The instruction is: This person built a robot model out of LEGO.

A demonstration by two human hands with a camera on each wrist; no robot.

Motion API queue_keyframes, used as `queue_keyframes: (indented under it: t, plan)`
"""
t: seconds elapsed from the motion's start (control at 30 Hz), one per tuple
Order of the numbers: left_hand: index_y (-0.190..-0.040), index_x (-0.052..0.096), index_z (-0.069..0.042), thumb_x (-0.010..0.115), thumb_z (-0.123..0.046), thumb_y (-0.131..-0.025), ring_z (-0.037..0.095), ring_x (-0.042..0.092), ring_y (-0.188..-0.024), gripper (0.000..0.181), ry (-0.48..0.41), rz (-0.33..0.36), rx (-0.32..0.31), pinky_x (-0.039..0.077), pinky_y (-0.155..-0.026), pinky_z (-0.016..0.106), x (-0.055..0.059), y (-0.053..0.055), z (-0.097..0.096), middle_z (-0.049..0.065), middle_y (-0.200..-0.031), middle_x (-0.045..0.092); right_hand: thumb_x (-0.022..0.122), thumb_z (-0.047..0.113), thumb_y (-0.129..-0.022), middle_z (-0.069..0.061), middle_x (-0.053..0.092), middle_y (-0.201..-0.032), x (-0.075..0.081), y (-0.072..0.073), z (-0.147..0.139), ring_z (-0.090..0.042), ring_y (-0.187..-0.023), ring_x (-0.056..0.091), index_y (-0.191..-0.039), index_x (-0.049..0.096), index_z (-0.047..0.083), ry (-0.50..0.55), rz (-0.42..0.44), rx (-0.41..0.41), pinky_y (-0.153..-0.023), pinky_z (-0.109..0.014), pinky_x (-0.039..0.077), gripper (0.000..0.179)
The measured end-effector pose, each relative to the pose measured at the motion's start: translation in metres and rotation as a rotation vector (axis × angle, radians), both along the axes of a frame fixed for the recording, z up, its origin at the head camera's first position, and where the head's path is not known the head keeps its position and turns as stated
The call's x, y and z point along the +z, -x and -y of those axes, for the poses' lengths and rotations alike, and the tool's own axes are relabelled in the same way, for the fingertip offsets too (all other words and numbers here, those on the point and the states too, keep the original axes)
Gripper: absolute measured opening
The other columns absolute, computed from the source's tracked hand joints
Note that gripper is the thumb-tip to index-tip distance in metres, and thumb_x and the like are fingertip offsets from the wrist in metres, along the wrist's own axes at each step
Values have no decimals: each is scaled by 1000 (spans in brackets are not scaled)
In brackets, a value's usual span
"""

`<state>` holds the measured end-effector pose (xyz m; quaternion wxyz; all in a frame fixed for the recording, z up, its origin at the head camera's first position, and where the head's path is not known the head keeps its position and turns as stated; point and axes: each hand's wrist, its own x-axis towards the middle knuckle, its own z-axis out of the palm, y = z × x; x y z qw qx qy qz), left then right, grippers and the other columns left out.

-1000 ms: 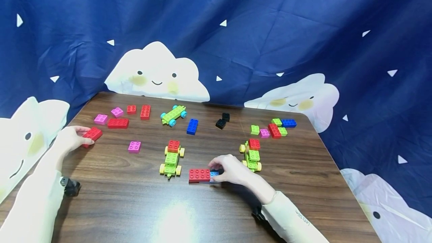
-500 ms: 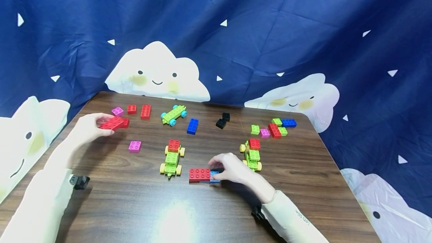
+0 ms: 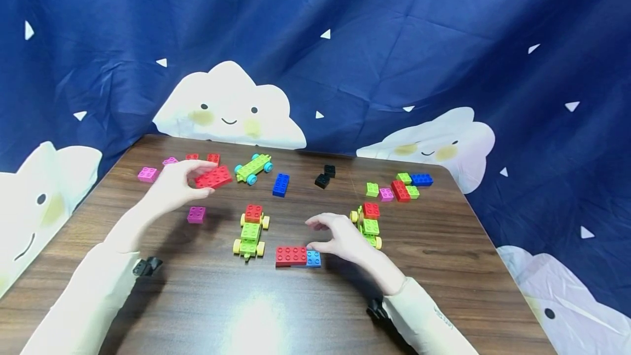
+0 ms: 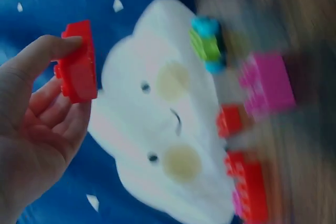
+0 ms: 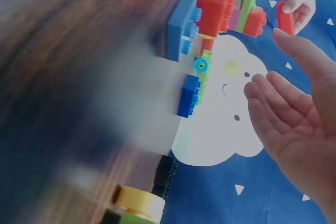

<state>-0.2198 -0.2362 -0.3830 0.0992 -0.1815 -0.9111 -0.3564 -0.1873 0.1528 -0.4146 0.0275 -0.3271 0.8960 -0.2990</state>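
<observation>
My left hand [image 3: 175, 186] pinches a red building brick [image 3: 214, 177] above the table's left half. In the left wrist view, thumb and fingers grip this red brick [image 4: 79, 66] from opposite sides. My right hand [image 3: 342, 239] holds nothing, its fingers loosely spread. It hovers just behind and right of a light blue brick [image 3: 314, 258] that has a long red brick [image 3: 291, 256] stacked over its left part. From the right wrist, the relaxed right hand [image 5: 299, 114] appears apart from the blue brick [image 5: 181, 19].
Two lime-green wheeled cars stand on the table, the left one [image 3: 250, 232] and the right one [image 3: 370, 227]. Behind are a turquoise-wheeled base [image 3: 253, 168], a dark blue brick [image 3: 281, 185] and black bricks [image 3: 322, 181]. A pink brick [image 3: 196, 215] lies below my left hand.
My left hand has lifted the red brick and carried it rightward across the table's left side. My right hand has let go of the blue brick and risen slightly from it.
</observation>
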Motion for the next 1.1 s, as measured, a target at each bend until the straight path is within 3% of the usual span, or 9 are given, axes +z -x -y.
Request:
queue_keyframes:
  t: [0.3,0.53,0.67,0.73,0.9,1.07,1.1]
  plan:
    - [-128,62,-6,82,-8,-76,25,66,-109,56,-40,-64,-174,54,-90,46,15,-15,-65,10,-123,68,83,22,-77,-5,70,-114,16,0,2,-19,-102,65,-120,66,9,145,-150,-74,-90,-39,54,48]
    - [-131,60,-9,82,-12,-78,18,66,-107,58,-43,-30,-269,56,-89,39,19,-27,-107,4,-119,70,86,19,-74,-9,70,-113,32,-1,3,-20,-102,65,-120,65,5,233,-260,-55,-91,-37,53,53]
    - [-132,59,-9,82,-12,-77,17,67,-101,60,-54,-29,-304,54,-66,28,19,-35,-123,3,-117,71,86,18,-73,-12,69,-116,40,-4,3,-22,-104,65,-123,63,4,239,-254,-35,-92,-39,54,57]
    - [-133,58,-8,82,-12,-77,17,67,-100,61,-59,-25,-319,49,-62,24,18,-37,-129,2,-116,72,86,18,-73,-12,68,-118,43,-6,3,-23,-105,65,-124,62,4,238,-248,-22,-92,-39,54,58]
    - [-133,56,-5,81,-10,-77,19,69,-102,62,-68,-13,-361,54,-76,26,12,-40,-143,5,-114,72,86,17,-73,-10,68,-120,47,-8,3,-24,-106,66,-122,64,4,213,-243,1,-92,-39,54,56]
    - [-132,57,-4,81,-10,-76,19,71,-98,61,-87,-11,-366,57,-78,30,6,-44,-152,5,-112,73,86,15,-73,-9,71,-112,46,-9,3,-22,-98,68,-115,68,4,197,-248,23,-89,-36,56,47]
    - [-132,57,-4,81,-10,-76,18,71,-99,61,-88,-10,-366,57,-84,34,5,-45,-154,5,-112,73,86,14,-73,-9,72,-111,46,-10,3,-22,-97,68,-114,69,4,195,-250,26,-88,-36,56,46]
